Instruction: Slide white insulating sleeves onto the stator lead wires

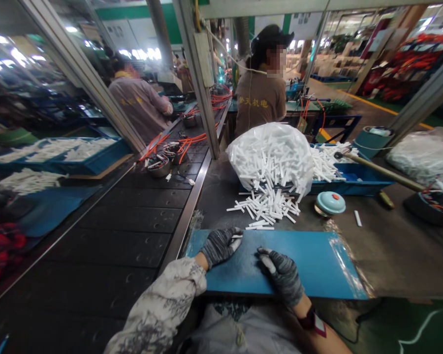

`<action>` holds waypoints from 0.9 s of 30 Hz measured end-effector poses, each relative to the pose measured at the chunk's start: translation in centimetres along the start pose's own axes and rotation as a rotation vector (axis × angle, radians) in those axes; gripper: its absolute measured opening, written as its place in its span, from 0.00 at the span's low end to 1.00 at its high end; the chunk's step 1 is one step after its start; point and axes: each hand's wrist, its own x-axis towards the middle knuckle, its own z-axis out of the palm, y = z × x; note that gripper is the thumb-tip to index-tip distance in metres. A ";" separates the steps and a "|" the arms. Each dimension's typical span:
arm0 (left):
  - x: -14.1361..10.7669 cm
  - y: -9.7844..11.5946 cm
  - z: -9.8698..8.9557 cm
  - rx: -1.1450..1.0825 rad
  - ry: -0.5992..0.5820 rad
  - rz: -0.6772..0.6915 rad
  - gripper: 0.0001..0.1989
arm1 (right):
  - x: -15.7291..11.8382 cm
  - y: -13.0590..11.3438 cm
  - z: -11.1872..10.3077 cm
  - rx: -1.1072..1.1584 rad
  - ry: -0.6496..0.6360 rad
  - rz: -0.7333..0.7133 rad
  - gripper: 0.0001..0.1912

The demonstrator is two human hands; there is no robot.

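My left hand (pixel 222 246), in a grey striped glove with pale fingertips, rests over the blue mat (pixel 310 260) with its fingers curled together. Whatever it may hold is hidden. To its right, my right hand (pixel 283 276) wears a matching glove; thumb and fingers are drawn together, and I cannot make out anything in them. A gap of bare mat separates the two hands. Just beyond the mat lies a loose pile of short white tubes (pixel 271 206), spilling from a clear plastic bag (pixel 271 152) full of the same tubes.
A light-blue round container (pixel 330 203) and a single white tube (pixel 358 218) stand right of the pile. Behind are a blue tray (pixel 365 184) and a wooden handle (pixel 387 172). On the left runs a dark slatted conveyor (pixel 143 216) carrying wired motor parts (pixel 158 166). Several co-workers are nearby.
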 end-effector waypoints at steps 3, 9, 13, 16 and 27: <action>0.0 -0.1 0.0 0.022 -0.003 0.002 0.14 | 0.1 -0.2 -0.2 0.000 -0.008 0.002 0.13; -0.1 -0.1 -0.1 -0.037 0.027 0.042 0.13 | 0.0 -0.6 -0.4 -0.022 -0.028 0.046 0.12; -0.1 -0.2 0.0 -0.052 0.055 0.067 0.13 | 0.0 -0.5 -0.3 -0.058 -0.013 0.031 0.12; -0.1 -0.3 0.2 -0.041 0.065 0.076 0.13 | -0.1 -0.4 -0.3 -0.086 -0.017 0.014 0.12; 0.0 0.0 0.0 -0.009 0.107 0.110 0.12 | -0.2 0.1 0.0 -0.263 -0.007 -0.045 0.16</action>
